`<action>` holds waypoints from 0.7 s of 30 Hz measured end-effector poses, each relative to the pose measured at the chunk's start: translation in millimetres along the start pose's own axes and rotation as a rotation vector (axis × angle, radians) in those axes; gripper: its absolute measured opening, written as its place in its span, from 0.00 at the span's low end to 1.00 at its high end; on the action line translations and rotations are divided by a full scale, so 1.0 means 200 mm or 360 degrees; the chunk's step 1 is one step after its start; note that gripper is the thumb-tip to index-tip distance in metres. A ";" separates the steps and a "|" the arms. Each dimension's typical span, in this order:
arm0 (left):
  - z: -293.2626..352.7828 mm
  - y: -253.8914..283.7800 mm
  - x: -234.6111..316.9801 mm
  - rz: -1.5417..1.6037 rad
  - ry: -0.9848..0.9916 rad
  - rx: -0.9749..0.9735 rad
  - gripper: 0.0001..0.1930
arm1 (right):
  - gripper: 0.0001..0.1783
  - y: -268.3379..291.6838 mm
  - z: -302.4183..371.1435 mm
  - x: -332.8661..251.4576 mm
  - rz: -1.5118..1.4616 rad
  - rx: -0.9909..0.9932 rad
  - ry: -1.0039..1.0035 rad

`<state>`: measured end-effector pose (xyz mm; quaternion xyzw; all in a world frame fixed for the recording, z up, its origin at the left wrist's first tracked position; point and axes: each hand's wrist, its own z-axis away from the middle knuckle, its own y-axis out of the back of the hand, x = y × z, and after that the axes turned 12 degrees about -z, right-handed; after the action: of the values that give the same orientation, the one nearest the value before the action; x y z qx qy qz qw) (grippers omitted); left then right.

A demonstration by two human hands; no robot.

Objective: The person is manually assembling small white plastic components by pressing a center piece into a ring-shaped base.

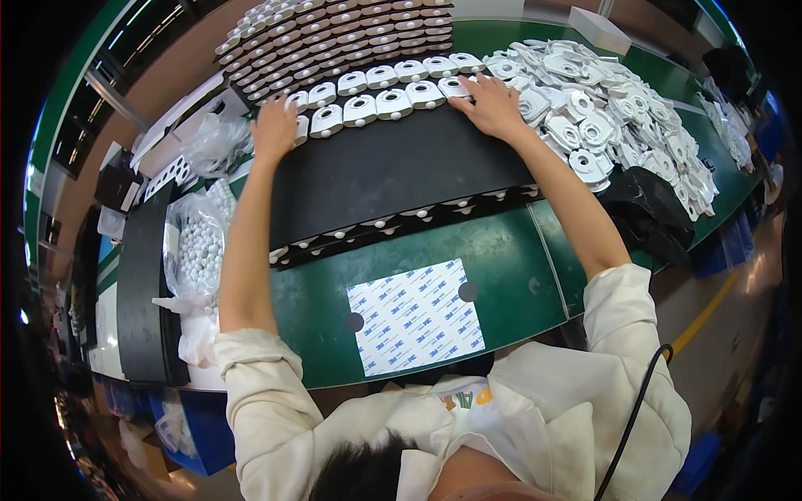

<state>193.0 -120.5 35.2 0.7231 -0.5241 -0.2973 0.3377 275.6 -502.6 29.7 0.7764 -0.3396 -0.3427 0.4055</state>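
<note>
My left hand point(276, 129) is at the left end of two rows of white plastic parts, its stretched fingers beside the end parts; some fingertips are hidden. At the right end, my right hand point(493, 108) has thumb and fingers around the last white plastic part point(452, 87) of the near row. Each part in the rows has a rounded opening, and a small white ball shows by several of them. The near row point(360, 110) lies along the far side of a black board point(393, 171). More boards with white parts between them are stacked underneath.
Behind the rows rises a tall stack of layered boards and parts point(334, 37). Loose white parts point(589, 129) form a heap at right, beside a black bag point(647, 204). A bag of white balls point(200, 250) lies at left. A blue-printed white sheet point(415, 319) lies on the green table point(518, 275).
</note>
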 end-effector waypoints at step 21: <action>-0.07 -0.01 -0.33 0.0447 0.0129 -0.0269 0.27 | 0.28 0.09 -0.04 0.38 -0.0512 0.0370 0.0116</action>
<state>187.0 -53.9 46.4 0.6232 -0.5792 -0.2605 0.4564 319.1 -569.3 29.9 0.8741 -0.2335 -0.3333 0.2650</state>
